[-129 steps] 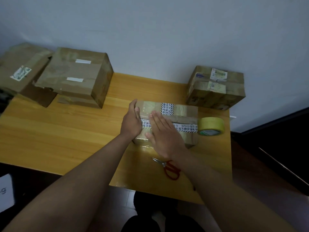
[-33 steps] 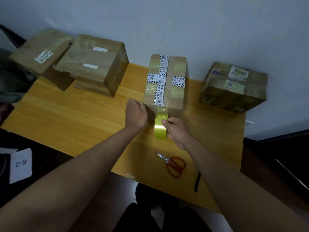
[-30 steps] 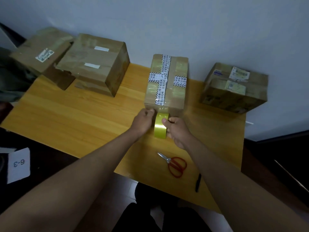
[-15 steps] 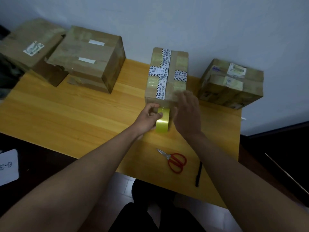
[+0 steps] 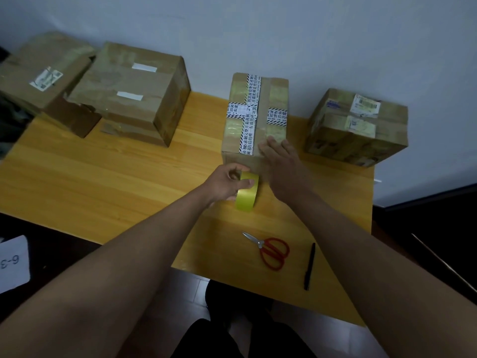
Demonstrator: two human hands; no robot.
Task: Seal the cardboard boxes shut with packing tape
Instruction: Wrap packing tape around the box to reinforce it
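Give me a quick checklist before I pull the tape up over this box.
1. Left hand grips tape roll: ok.
2. Right hand flat on box, steadying it: ok.
3. Tape end stuck to box front: cannot tell, hidden by the hands.
4. Scissors within reach on table: ok.
5. Roll lined up with the box's middle seam: ok, roughly.

The white paper sheet [image 5: 11, 264], far left of the left hand [image 5: 227, 183], says "6-3", seen upside down. The middle box [image 5: 254, 120], under the right hand [image 5: 281, 161], has white tape w/ black Chinese words, too small to read. Stickers on the box to the right [image 5: 357, 127] and the far-left box [image 5: 38, 73] are too blurry.
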